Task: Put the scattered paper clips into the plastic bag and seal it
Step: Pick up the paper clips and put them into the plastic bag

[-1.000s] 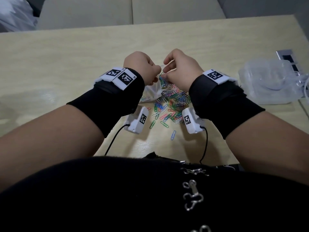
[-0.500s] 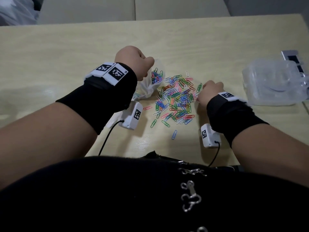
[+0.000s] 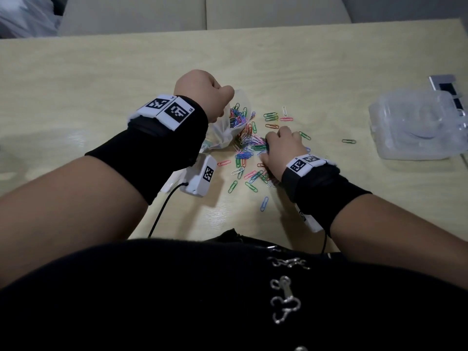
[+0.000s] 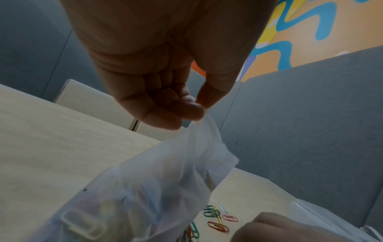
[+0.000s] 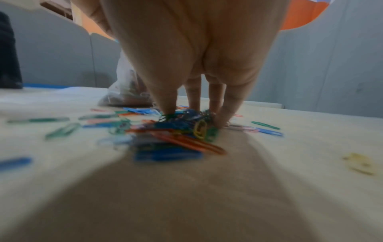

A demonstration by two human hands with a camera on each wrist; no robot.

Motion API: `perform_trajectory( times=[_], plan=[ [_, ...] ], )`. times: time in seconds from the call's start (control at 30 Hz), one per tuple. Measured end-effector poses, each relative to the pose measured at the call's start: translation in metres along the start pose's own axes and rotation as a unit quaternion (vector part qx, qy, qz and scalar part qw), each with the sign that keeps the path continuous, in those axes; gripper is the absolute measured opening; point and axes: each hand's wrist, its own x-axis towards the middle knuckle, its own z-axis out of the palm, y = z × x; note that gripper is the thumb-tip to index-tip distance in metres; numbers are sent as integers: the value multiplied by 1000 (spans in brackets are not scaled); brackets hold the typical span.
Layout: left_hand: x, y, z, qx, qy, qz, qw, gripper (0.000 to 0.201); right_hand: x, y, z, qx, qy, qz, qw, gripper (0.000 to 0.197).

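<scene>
My left hand (image 3: 224, 97) pinches the rim of the clear plastic bag (image 3: 222, 134) between thumb and forefinger and holds its mouth up. The left wrist view shows that pinch (image 4: 196, 107) and the bag (image 4: 165, 180) hanging below, with clips inside. Many coloured paper clips (image 3: 249, 148) lie in a pile just right of the bag. My right hand (image 3: 274, 145) is down on the pile. Its thumb and fingers (image 5: 223, 114) close round a clump of paper clips (image 5: 186, 126).
A clear plastic box (image 3: 415, 127) sits at the table's right, with a metal socket plate (image 3: 445, 84) behind it. Stray clips lie apart: a green one (image 3: 349, 141) and a blue one (image 3: 264, 203). Cushioned seats (image 3: 202, 11) lie beyond the table's far edge.
The right hand left the bag's mouth, dropped to the table on the right, then slid left into the pile and gathered clips. The left hand kept holding the bag.
</scene>
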Motion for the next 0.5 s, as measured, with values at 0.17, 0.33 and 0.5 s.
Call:
perform_trajectory(
  times=[0.17, 0.33, 0.5],
  plan=[
    [0, 1, 2, -9, -3, 4, 1000, 19, 3, 21, -7, -4, 11, -23, 1000, 31],
    [0, -3, 7, -30, -27, 19, 999, 20, 14, 29, -32, 46, -10, 42, 998, 23],
    [-1, 1, 14, -28, -39, 27, 998, 21, 18, 27, -61, 152, 24, 127, 980, 18]
  ],
)
